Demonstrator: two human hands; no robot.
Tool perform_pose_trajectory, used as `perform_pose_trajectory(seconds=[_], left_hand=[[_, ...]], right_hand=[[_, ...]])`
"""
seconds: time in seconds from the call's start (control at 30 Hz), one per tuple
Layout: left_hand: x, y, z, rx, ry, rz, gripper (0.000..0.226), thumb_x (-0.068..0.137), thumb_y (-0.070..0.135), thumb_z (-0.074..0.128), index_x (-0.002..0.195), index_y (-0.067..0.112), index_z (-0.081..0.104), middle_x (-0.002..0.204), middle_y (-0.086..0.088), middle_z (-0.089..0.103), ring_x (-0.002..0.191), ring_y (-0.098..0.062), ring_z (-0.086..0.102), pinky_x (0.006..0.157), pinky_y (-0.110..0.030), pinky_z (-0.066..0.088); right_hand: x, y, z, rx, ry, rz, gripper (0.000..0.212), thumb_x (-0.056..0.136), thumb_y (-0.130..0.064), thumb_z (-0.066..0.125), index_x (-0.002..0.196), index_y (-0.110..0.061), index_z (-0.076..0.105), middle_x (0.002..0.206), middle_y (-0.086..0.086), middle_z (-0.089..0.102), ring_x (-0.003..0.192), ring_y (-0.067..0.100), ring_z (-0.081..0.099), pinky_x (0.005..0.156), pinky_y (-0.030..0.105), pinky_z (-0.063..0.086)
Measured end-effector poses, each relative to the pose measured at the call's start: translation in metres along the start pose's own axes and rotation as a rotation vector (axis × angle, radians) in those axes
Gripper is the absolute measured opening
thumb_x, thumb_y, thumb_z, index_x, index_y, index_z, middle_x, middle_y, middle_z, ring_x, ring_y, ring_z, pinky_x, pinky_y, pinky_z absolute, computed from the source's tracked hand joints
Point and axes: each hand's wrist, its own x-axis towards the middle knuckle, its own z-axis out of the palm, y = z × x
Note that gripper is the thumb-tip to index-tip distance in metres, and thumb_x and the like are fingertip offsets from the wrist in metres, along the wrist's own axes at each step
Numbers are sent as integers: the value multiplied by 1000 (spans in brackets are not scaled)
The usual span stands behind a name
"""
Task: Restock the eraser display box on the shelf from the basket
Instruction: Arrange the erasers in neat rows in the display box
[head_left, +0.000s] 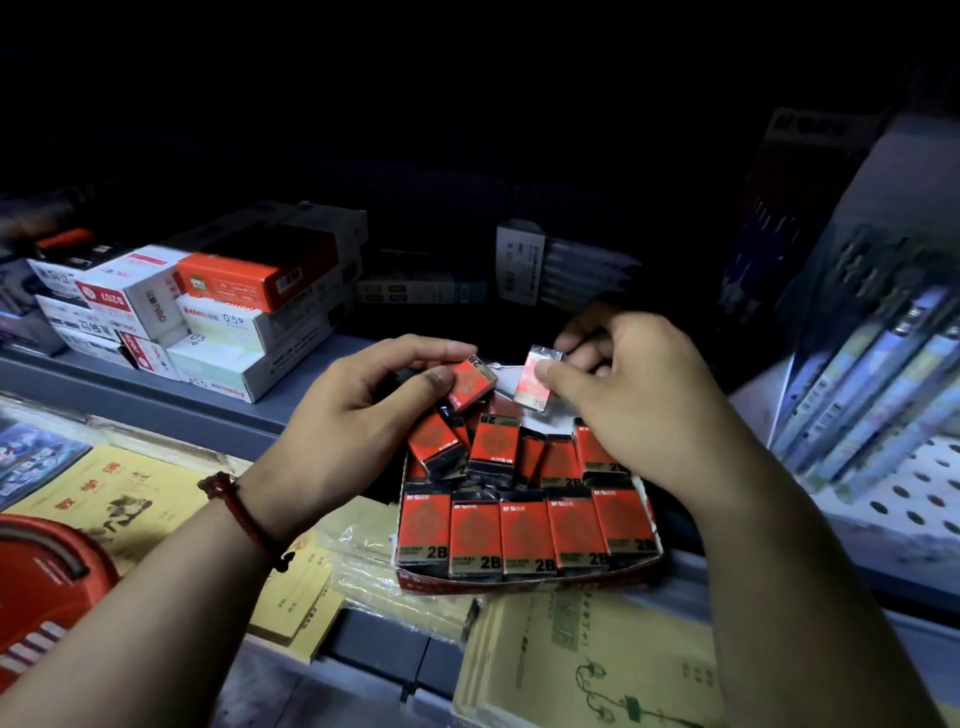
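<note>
**Both hands over the box, an eraser in each**
Your left hand (358, 415) pinches a red eraser (470, 382) between thumb and fingertips. Your right hand (639, 395) pinches a second eraser (535, 384) the same way. Both hover just above the back of the box (530, 581) on the shelf (156, 400). The erasers look light, stiff and slick with film, so grip them by the narrow sides.

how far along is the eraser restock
Done: the display box has a neat front row of five. In hand: the left hand holds one eraser, the right hand pinches a second eraser, both above the box's back. Left: the tumbled erasers behind need straightening.
</note>
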Motion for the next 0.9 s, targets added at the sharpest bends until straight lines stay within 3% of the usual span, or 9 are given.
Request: perform_pose_trajectory(seconds=[0.27,0.43,0.6,0.67,0.83,0.9], left_hand=[[1,0,-4,-107,42,-9,24,98,8,60,114,18,75,108,-9,75,93,-34,72,85,-42,51],[2,-3,-5,-148,55,-19,27,96,6,62,117,18,72,109,-11,73,91,-21,68,86,-37,52],[6,-4,-6,-234,109,-75,30,95,0,61,121,14,69,96,0,71,73,-6,61,67,-15,50],[7,-4,-8,-269,141,-96,29,95,-2,60,120,11,69,92,-2,69,66,-7,54,62,-14,46],[7,-2,-9,-247,101,-121,24,95,13,65,118,13,70,76,6,64,64,-5,52,64,-17,45],[5,2,-7,-224,37,-114,35,85,23,71,119,13,69,75,5,67,69,-5,61,66,-16,51]], right_hand=[[0,-3,5,79,44,10,16,88,-31,78,88,-24,64,73,-2,71,62,2,63,58,15,41],[-3,-6,14,81,31,-16,19,88,-29,79,87,-21,62,64,-2,69,51,-1,56,57,17,39],[-1,-1,12,-8,36,-28,15,90,-20,76,88,-26,62,72,-4,62,52,2,57,56,15,50],[-1,-1,10,-20,36,-32,14,91,-19,75,89,-25,63,71,-4,62,49,-2,56,51,8,43],[-1,-3,10,19,60,-20,13,89,-22,77,89,-25,65,70,-4,66,53,0,55,54,13,39],[-1,-4,11,49,36,-5,14,88,-23,79,87,-24,65,67,-3,68,52,1,56,58,20,42]])
